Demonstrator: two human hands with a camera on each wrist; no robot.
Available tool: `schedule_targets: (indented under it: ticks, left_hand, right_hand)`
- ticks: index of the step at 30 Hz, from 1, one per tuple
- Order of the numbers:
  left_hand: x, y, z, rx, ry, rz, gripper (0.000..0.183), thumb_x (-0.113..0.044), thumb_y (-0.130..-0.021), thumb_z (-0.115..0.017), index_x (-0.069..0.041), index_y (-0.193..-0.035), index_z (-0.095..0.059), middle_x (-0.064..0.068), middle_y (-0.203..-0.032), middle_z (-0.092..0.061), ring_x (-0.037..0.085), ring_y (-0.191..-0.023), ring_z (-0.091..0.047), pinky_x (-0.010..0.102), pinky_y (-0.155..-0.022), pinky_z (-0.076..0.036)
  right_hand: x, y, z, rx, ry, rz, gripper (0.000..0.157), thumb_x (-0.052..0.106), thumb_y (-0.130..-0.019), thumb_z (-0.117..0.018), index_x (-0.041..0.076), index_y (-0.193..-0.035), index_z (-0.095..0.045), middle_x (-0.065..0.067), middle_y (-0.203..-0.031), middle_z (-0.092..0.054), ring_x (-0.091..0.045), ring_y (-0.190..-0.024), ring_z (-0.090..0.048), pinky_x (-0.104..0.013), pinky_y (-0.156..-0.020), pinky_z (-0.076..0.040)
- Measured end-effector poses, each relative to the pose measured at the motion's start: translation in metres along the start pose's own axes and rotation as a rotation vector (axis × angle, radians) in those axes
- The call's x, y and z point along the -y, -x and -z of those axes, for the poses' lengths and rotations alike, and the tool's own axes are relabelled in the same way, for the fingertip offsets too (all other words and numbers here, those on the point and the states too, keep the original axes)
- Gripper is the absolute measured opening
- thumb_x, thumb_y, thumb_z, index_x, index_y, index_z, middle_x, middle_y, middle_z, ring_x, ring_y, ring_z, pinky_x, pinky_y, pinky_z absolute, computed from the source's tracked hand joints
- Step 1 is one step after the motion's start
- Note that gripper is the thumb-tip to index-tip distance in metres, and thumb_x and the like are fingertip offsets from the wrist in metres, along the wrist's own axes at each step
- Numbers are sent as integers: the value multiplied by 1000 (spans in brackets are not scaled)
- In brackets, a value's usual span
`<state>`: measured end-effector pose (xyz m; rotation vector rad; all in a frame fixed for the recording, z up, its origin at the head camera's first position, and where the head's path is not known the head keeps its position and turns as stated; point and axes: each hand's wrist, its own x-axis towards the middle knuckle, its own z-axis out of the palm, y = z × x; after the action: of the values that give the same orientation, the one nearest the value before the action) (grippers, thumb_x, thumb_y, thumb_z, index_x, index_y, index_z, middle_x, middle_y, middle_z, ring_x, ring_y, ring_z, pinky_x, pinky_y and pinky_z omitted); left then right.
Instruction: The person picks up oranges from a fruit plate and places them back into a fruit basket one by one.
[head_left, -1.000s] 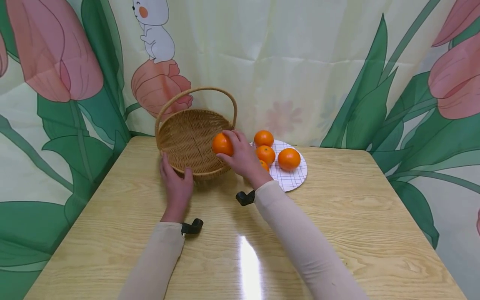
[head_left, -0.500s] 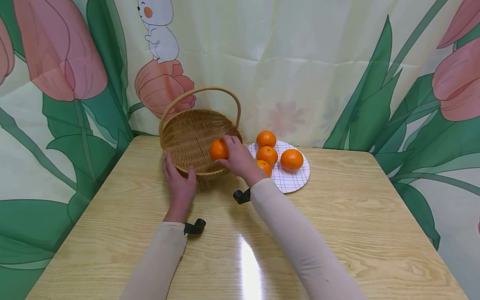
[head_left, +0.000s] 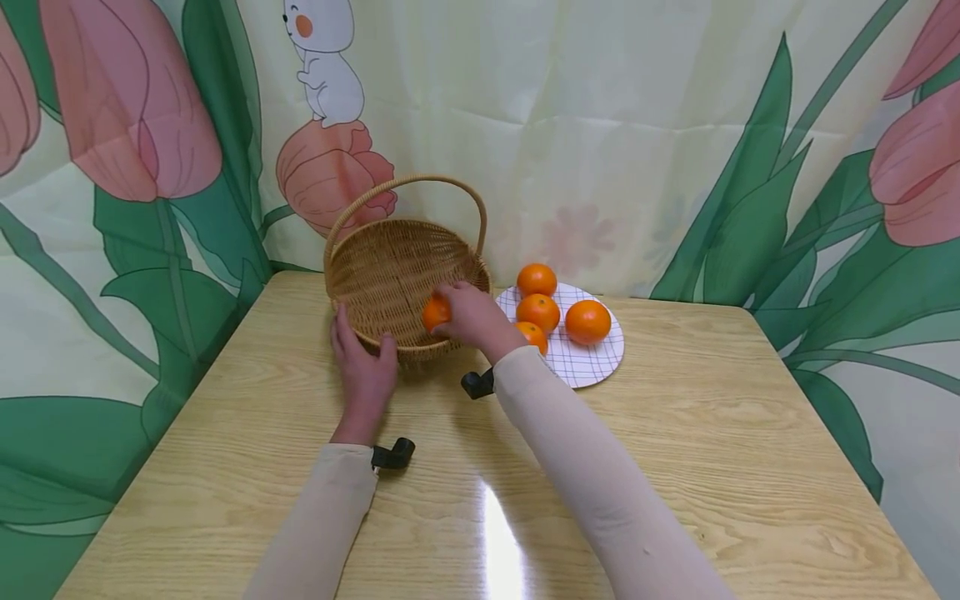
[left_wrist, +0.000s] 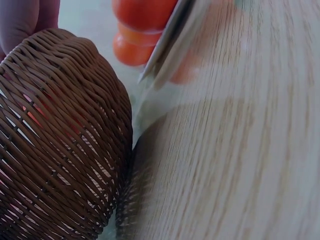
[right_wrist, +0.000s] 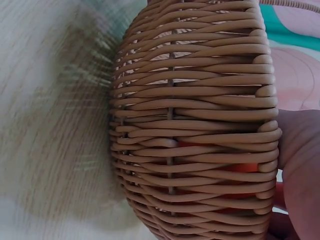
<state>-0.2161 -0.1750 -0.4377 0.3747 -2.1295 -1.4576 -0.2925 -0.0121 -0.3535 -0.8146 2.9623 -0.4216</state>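
A brown wicker basket [head_left: 390, 275] with an arched handle stands at the back left of the table. My right hand [head_left: 480, 315] reaches over its right rim and grips an orange [head_left: 437, 313] inside the basket. In the right wrist view, orange colour shows through the weave of the basket [right_wrist: 195, 105], with part of the right hand [right_wrist: 302, 165] over the rim. My left hand [head_left: 363, 367] rests against the basket's front left rim, thumb and fingers spread. The left wrist view shows the basket's wall [left_wrist: 65, 135] close up.
A white checked plate [head_left: 581, 367] right of the basket bears several oranges, one orange [head_left: 587, 322] apart at its right. The wooden table [head_left: 675, 433] runs to a curtain [head_left: 600, 150] printed with tulips behind it.
My right hand has moved the orange lower and deeper into the basket. The left hand keeps its place at the rim. The whole head view has shifted slightly.
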Motion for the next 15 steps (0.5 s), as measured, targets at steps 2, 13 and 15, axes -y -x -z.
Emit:
schedule_targets:
  ticks: [2,13,15]
  left_hand:
    - [0,0,0,-2,-2,-5,84,-29,-89,-58,-32,-156,-8,7,-161,-10,33,-144,-21,56,-114,-25]
    - [1,-1,0,-3,5,-26,84,-27,-89,-59,-28,-156,-9,8,-160,-12,32,-143,-23,55,-114,-26]
    - [1,-1,0,-4,8,-25,84,-26,-89,-59,-28,-156,-9,9,-160,-12,32,-143,-23,54,-115,-25]
  right_hand:
    - [0,-1,1,17,15,7,64,37,-84,-73,19,-140,-50,-8,-139,-53,-28,-117,-56,-42,-98,-47]
    - [5,-1,6,73,31,6,60,31,-87,-70,17,-141,-51,-8,-137,-56,-27,-119,-55,-40,-101,-45]
    - [5,-1,7,70,28,8,59,32,-88,-69,16,-141,-51,-8,-139,-55,-28,-122,-54,-41,-104,-43]
